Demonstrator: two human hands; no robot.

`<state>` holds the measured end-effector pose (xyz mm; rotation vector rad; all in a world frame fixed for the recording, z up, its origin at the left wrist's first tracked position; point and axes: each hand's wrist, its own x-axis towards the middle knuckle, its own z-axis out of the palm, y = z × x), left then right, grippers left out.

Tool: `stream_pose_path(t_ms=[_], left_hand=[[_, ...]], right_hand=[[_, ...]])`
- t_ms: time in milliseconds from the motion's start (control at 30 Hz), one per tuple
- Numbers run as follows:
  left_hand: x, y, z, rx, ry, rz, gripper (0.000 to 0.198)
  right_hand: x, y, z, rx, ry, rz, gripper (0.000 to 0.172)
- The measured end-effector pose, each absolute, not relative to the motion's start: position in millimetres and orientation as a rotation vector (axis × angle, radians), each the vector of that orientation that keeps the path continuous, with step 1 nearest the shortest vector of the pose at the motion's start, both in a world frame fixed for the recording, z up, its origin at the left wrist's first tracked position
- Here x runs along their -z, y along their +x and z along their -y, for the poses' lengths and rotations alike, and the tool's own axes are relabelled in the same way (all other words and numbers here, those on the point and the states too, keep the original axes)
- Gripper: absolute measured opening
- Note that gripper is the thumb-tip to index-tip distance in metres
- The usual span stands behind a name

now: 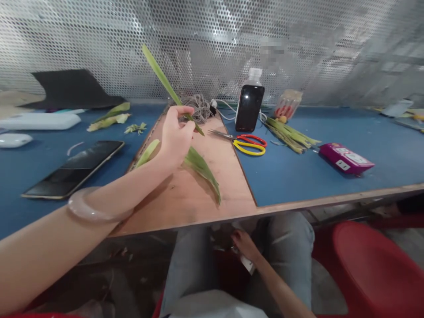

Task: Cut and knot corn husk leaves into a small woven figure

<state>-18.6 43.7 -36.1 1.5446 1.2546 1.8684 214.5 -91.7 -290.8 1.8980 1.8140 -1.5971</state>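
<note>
My left hand (177, 132), with a pale bangle on its wrist, pinches a long green leaf strip (160, 76) over the wooden board (198, 207). The strip rises to the upper left. Beneath the hand a wider green leaf (203, 170) lies on the board, and a paler piece of leaf (148, 152) is left of the wrist. Scissors (248, 143) with one red and one yellow handle lie to the right, their blades over the board. Below the table edge, my right hand (243, 243) is above my lap, fingers curled and blurred, near a small white thing (247, 264).
A phone (250, 108) leans upright against a bottle (254, 76), behind the scissors. Grey cord (198, 108) is bundled at the back. Leaf stalks (291, 134) and a purple packet (346, 158) lie right; another phone (74, 169) lies left. A red stool (377, 265) stands right.
</note>
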Motion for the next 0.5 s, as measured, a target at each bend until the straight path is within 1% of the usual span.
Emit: stream_pose_path(t_ms=[133, 233, 400, 500], left_hand=[[32.4, -16.6, -39.7, -1.815, 1.57, -1.289, 0.028], [31.1, -15.3, -37.1, -1.812, 1.589, -1.278, 0.028], [34.0, -11.8, -37.1, -1.8, 1.603, -1.23, 0.028], [35.7, -10.7, -38.3, -1.741, 1.605, -1.249, 0.03]], right_hand=[[288.9, 220.4, 97.6, 1.454, 1.74, -1.816, 0.027], [288.9, 206.9, 111.8, 1.277, 1.706, -1.877, 0.026], [279.1, 158.1, 132.9, 0.918, 1.792, -2.155, 0.029], [260.4, 136.2, 146.4, 0.879, 1.696, -2.385, 0.027]])
